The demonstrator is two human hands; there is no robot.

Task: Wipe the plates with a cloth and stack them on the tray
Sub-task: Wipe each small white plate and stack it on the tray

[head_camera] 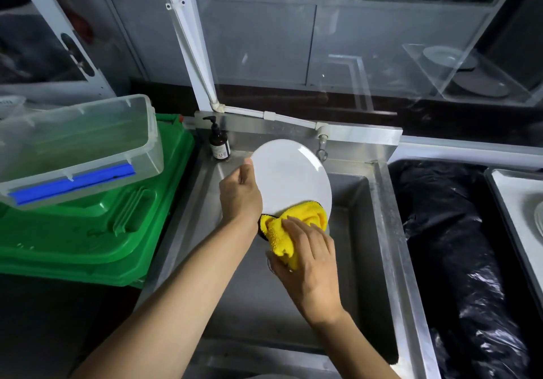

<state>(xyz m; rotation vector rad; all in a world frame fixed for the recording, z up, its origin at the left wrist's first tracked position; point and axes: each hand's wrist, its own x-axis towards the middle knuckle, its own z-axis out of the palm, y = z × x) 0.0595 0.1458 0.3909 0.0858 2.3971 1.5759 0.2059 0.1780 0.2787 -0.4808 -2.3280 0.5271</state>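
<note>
A white round plate [289,174] is held tilted above the steel sink [379,220]. My left hand [239,192] grips the plate's left rim, thumb on its face. My right hand [307,264] holds a yellow cloth [289,229] bunched against the plate's lower edge. A tray [499,199] lies at the far right edge, with the rim of another white plate [539,217] showing on it.
A clear plastic box [79,146] with a blue strip sits on green crates [97,226] at the left. A brown pump bottle [219,140] stands at the sink's back corner. A black plastic bag [458,249] lies between sink and tray. A tap [322,146] hangs behind the plate.
</note>
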